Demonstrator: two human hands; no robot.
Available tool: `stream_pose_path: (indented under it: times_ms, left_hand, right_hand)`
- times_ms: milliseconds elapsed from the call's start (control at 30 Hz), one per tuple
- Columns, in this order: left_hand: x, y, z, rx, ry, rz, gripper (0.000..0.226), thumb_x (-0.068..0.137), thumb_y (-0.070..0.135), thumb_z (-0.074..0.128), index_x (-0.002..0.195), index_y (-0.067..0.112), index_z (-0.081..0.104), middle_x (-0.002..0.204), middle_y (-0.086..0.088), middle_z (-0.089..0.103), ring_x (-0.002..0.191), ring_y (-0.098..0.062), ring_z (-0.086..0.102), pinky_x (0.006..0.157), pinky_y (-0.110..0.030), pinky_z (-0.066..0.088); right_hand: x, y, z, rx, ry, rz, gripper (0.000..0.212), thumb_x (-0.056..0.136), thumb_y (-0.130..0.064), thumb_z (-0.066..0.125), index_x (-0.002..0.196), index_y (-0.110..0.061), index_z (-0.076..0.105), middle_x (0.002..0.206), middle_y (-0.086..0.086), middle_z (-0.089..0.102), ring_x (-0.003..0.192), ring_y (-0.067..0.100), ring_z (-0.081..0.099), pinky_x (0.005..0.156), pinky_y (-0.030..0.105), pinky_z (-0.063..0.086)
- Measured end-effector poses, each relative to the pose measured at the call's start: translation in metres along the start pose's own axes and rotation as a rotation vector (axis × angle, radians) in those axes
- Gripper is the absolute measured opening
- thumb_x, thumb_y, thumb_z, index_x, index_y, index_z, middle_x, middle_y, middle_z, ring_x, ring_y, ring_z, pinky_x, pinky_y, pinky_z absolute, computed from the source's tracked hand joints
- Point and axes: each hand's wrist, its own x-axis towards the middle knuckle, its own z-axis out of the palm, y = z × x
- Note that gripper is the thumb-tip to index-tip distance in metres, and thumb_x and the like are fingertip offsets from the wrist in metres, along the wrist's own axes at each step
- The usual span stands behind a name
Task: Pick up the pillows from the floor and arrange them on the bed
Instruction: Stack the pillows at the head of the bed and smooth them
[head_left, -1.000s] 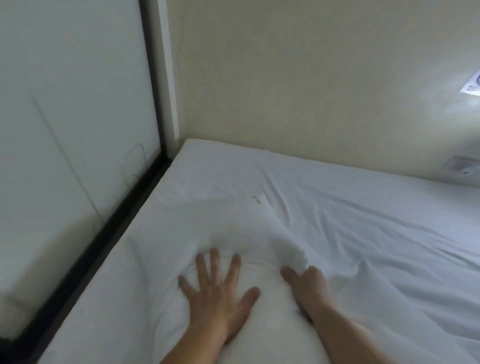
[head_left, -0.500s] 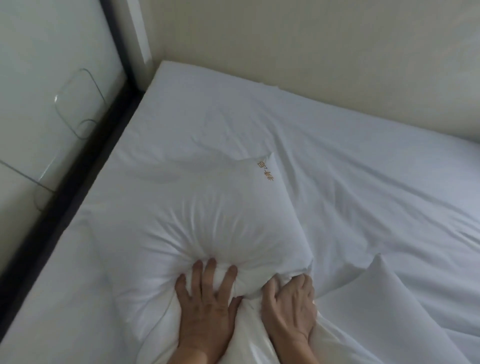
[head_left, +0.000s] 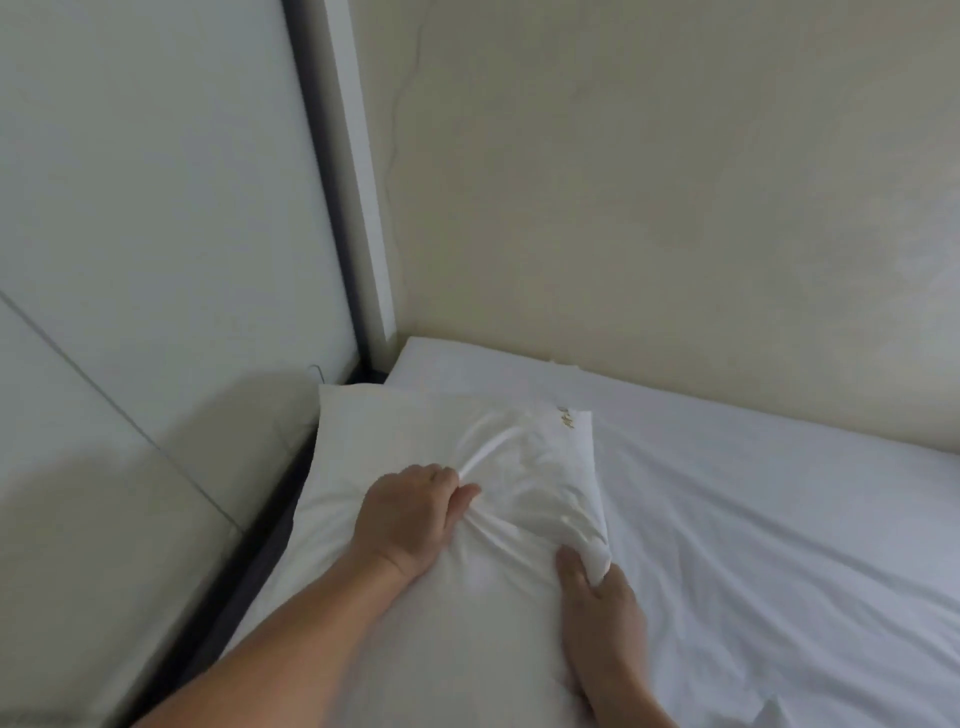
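Note:
A white pillow (head_left: 410, 441) with a small gold mark at its far right corner lies on the bed (head_left: 753, 519) near the head corner, its far end raised against the padded headboard. My left hand (head_left: 410, 519) grips a bunch of the pillowcase fabric on top. My right hand (head_left: 597, 603) holds the pillow's right edge, thumb over the cloth and fingers beneath. A second white pillow corner (head_left: 779, 714) peeks in at the bottom right.
A pale padded headboard (head_left: 130, 260) with a dark frame strip (head_left: 249, 561) runs along the left. A beige wall (head_left: 675, 208) borders the bed's far side. The white sheet to the right is wrinkled.
The pillow has moved toward the head corner and now leans on the headboard. My left hand went from flat with spread fingers to clenched on the fabric. My right hand shifted to the pillow's right edge.

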Motion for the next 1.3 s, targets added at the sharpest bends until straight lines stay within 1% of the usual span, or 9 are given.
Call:
stream_pose_path:
  times_ms: [133, 200, 267, 500, 667, 800, 967, 1133, 1300]
  left_hand:
    - [0.062, -0.039, 0.028, 0.191, -0.182, -0.151, 0.053, 0.091, 0.062, 0.019, 0.115, 0.029, 0.054, 0.117, -0.008, 0.052, 0.111, -0.033, 0.047, 0.094, -0.052, 0.030]
    - [0.069, -0.066, 0.073, 0.175, -0.267, -0.258, 0.073, 0.079, 0.077, -0.004, 0.144, 0.048, 0.014, 0.156, -0.006, 0.016, 0.141, -0.037, 0.005, 0.107, -0.063, -0.005]
    - [0.055, -0.089, 0.129, 0.120, -0.314, -0.298, 0.083, 0.068, 0.087, -0.009, 0.143, 0.050, -0.013, 0.159, -0.002, -0.018, 0.139, -0.037, -0.026, 0.103, -0.069, -0.016]
    - [0.025, -0.133, 0.238, 0.161, -0.063, -0.287, 0.092, 0.071, 0.088, 0.018, 0.148, 0.042, -0.005, 0.156, -0.021, -0.017, 0.141, -0.042, -0.017, 0.103, -0.075, -0.003]
    - [0.016, -0.139, 0.219, 0.142, -0.026, -0.513, 0.117, 0.056, 0.096, 0.037, 0.149, 0.031, 0.004, 0.146, -0.034, 0.022, 0.131, -0.049, 0.025, 0.096, -0.070, 0.026]
    - [0.019, -0.133, 0.185, -0.090, -0.049, -0.449, 0.054, 0.080, 0.068, 0.052, 0.113, 0.027, 0.043, 0.090, -0.012, 0.063, 0.075, -0.032, 0.057, 0.061, -0.040, 0.042]
    - [0.067, -0.122, 0.128, -0.178, 0.237, -0.265, 0.031, 0.089, 0.052, 0.051, 0.087, 0.021, 0.051, 0.068, 0.002, 0.057, 0.061, -0.027, 0.051, 0.053, -0.036, 0.034]
    - [0.079, -0.124, 0.144, 0.240, -0.046, -0.335, 0.063, 0.080, 0.074, 0.024, 0.126, 0.033, 0.040, 0.117, -0.013, 0.045, 0.104, -0.036, 0.042, 0.085, -0.054, 0.033]
    - [0.061, -0.149, 0.207, 0.099, -0.240, -0.360, 0.085, 0.068, 0.085, -0.006, 0.143, 0.045, -0.015, 0.158, -0.009, -0.013, 0.141, -0.040, -0.014, 0.107, -0.070, -0.002]
  right_hand:
    - [0.042, -0.023, 0.033, -0.463, 0.106, -0.137, 0.094, 0.070, -0.085, 0.031, 0.142, -0.026, 0.018, 0.148, 0.010, 0.024, 0.132, 0.031, 0.032, 0.102, 0.052, 0.030]
    - [0.068, -0.028, 0.063, -0.612, 0.122, -0.338, 0.100, 0.065, -0.091, 0.015, 0.146, -0.039, -0.014, 0.157, -0.003, -0.016, 0.144, 0.030, -0.003, 0.109, 0.060, 0.011]
    - [0.100, -0.022, 0.100, -0.665, 0.065, -0.394, 0.097, 0.064, -0.094, 0.013, 0.141, -0.047, -0.022, 0.153, -0.008, -0.031, 0.143, 0.030, -0.020, 0.108, 0.065, 0.005]
    - [0.171, 0.053, 0.210, -0.641, 0.111, -0.295, 0.093, 0.063, -0.094, 0.027, 0.143, -0.053, 0.003, 0.154, 0.008, 0.011, 0.133, 0.040, 0.024, 0.102, 0.058, 0.033]
    - [0.172, 0.051, 0.195, -0.483, 0.175, -0.291, 0.064, 0.074, -0.078, 0.045, 0.130, -0.054, 0.025, 0.103, 0.006, 0.049, 0.093, 0.033, 0.054, 0.068, 0.039, 0.035]
    - [0.156, 0.030, 0.163, -0.553, 0.185, -0.493, 0.025, 0.091, -0.052, 0.045, 0.102, -0.030, 0.050, 0.096, 0.005, 0.068, 0.082, 0.033, 0.061, 0.060, 0.036, 0.033]
    - [0.143, -0.008, 0.123, -0.451, 0.431, -0.570, 0.027, 0.088, -0.058, 0.045, 0.098, -0.034, 0.052, 0.099, -0.003, 0.060, 0.089, 0.026, 0.057, 0.064, 0.034, 0.030]
    - [0.176, -0.011, 0.115, -0.615, 0.107, -0.328, 0.063, 0.082, -0.074, 0.038, 0.139, -0.051, 0.025, 0.155, 0.002, 0.017, 0.136, 0.034, 0.023, 0.103, 0.051, 0.031]
    - [0.214, -0.015, 0.160, -0.634, 0.003, -0.427, 0.086, 0.070, -0.087, 0.028, 0.144, -0.052, 0.001, 0.161, -0.006, -0.007, 0.143, 0.043, -0.003, 0.112, 0.060, 0.013]
